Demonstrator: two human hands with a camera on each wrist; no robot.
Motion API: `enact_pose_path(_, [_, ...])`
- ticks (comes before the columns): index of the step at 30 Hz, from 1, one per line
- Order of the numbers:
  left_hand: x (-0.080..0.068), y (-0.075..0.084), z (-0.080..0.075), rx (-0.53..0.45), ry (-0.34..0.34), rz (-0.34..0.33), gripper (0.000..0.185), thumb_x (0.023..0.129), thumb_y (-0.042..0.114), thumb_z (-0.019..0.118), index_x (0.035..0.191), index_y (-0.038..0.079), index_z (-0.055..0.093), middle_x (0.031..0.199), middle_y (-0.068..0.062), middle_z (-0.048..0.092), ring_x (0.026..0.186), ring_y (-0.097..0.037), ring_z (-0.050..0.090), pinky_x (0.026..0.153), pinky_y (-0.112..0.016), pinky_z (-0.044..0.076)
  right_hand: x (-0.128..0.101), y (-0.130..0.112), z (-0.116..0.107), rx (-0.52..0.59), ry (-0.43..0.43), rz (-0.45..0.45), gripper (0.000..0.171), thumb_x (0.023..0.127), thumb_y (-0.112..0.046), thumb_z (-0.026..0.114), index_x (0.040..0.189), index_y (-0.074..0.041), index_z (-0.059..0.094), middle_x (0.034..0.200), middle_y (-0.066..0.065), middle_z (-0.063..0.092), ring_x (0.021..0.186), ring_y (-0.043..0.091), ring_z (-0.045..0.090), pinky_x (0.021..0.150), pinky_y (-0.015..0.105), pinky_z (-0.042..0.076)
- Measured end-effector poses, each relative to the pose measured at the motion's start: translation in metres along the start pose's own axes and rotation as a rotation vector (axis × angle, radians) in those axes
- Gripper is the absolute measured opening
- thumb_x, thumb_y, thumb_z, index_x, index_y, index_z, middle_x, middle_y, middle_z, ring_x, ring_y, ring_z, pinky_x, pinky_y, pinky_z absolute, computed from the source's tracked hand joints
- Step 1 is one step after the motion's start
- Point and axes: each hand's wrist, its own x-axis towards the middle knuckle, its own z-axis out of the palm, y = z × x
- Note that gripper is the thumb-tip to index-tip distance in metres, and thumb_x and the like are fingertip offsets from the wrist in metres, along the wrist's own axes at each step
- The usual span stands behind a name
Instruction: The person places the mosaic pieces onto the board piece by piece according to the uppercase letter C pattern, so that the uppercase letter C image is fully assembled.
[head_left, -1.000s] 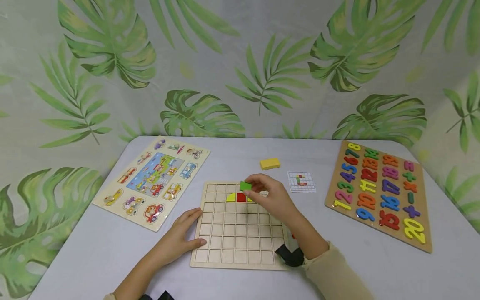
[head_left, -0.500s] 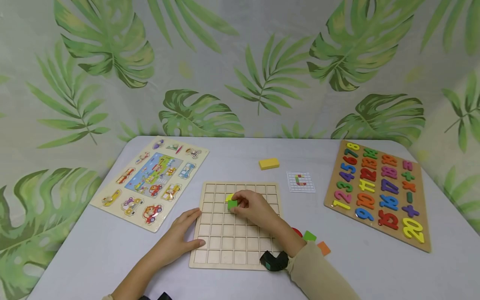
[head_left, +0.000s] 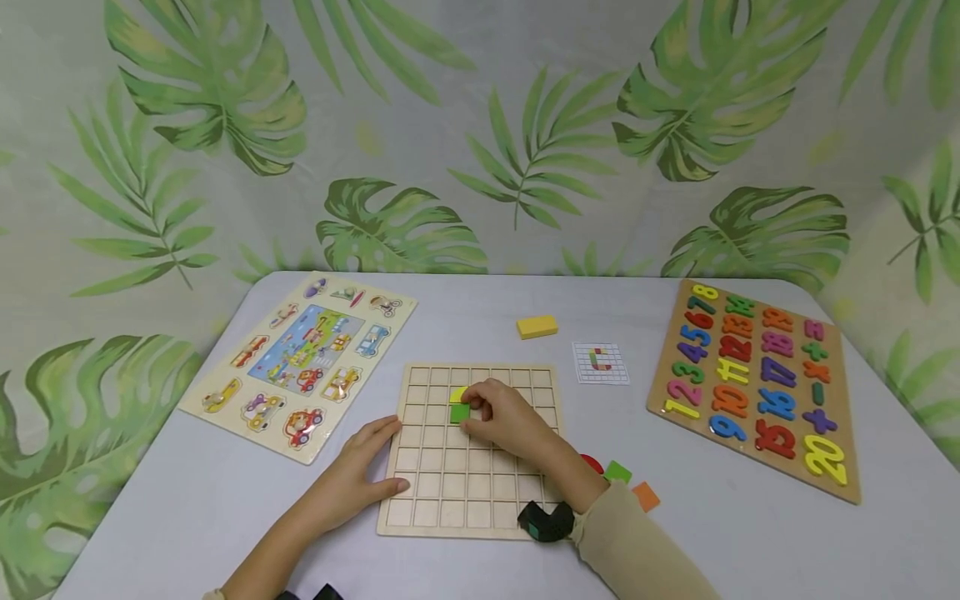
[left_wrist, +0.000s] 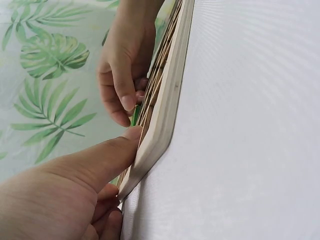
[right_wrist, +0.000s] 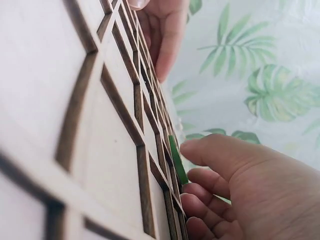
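Observation:
A wooden grid board [head_left: 442, 515] lies flat on the table. My right hand [head_left: 510, 421] is over its upper middle, with thumb and fingertips pinching the right side of a green square tile [head_left: 459, 413]. That tile is at a grid cell directly below a yellow rounded tile [head_left: 457, 393]; in the right wrist view the green tile [right_wrist: 178, 159] stands slightly proud of the grid. The right hand hides the cells to the right. My left hand [head_left: 360, 475] rests against the board's left edge, fingers extended, thumb [left_wrist: 112, 155] lying over the rim.
Right of the board lie a red piece [head_left: 592, 462], a green piece [head_left: 618, 472] and an orange square [head_left: 645, 497]. Behind are a yellow block [head_left: 537, 327] and a pattern card [head_left: 600, 363]. A vehicle puzzle [head_left: 255, 375] lies left, a number puzzle [head_left: 757, 383] right.
My right hand has moved left and down with the green tile, from above the board's top rows to the cell under the yellow tile. The left hand has stayed at the edge.

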Motion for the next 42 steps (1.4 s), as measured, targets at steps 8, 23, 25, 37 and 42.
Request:
enact_pose_path(8, [0.0,0.0,-0.001,0.006,0.001,0.004,0.08,0.074,0.035,0.072,0.138,0.006,0.034,0.143,-0.006,0.027,0.13,-0.03,0.02,0.101,-0.051,0.022,0.0,0.001,0.001,-0.02,0.004,-0.028,0.022,0.081,-0.018,0.068,0.102,-0.011,0.065,0.083,-0.002,0.051,0.07,0.01,0.045,0.059,0.023,0.041])
enact_pose_path(23, [0.001,-0.001,0.001,-0.009,-0.004,0.0,0.08,0.074,0.033,0.072,0.138,0.004,0.034,0.143,-0.008,0.027,0.131,-0.031,0.019,0.101,-0.052,0.02,-0.018,-0.032,-0.038,0.079,-0.066,-0.101,0.042,0.083,-0.025,0.065,0.12,-0.008,0.053,0.102,0.002,0.056,0.087,0.013,0.05,0.072,0.028,0.045])
enact_pose_path(25, [0.0,0.0,0.001,-0.006,-0.005,-0.004,0.08,0.074,0.033,0.072,0.138,0.004,0.034,0.143,-0.007,0.027,0.131,-0.03,0.019,0.102,-0.051,0.02,-0.027,-0.032,-0.05,0.083,-0.047,-0.131,0.042,0.082,-0.025,0.066,0.12,-0.009,0.053,0.102,0.0,0.056,0.089,0.015,0.051,0.073,0.028,0.046])
enact_pose_path(37, [0.0,0.001,0.0,0.014,0.007,0.008,0.08,0.074,0.034,0.072,0.137,0.004,0.035,0.143,-0.007,0.028,0.13,-0.031,0.021,0.101,-0.052,0.022,-0.099,0.012,-0.098,0.016,0.014,0.049,0.041,0.084,-0.027,0.064,0.119,-0.009,0.053,0.103,0.005,0.055,0.091,0.019,0.051,0.078,0.033,0.046])
enact_pose_path(42, [0.0,0.001,0.0,0.01,0.001,-0.003,0.08,0.074,0.033,0.073,0.138,0.005,0.035,0.143,-0.006,0.028,0.13,-0.029,0.02,0.101,-0.051,0.022,-0.124,0.031,-0.104,0.009,-0.003,0.126,0.041,0.082,-0.025,0.066,0.117,-0.007,0.054,0.1,0.003,0.055,0.089,0.019,0.051,0.075,0.027,0.047])
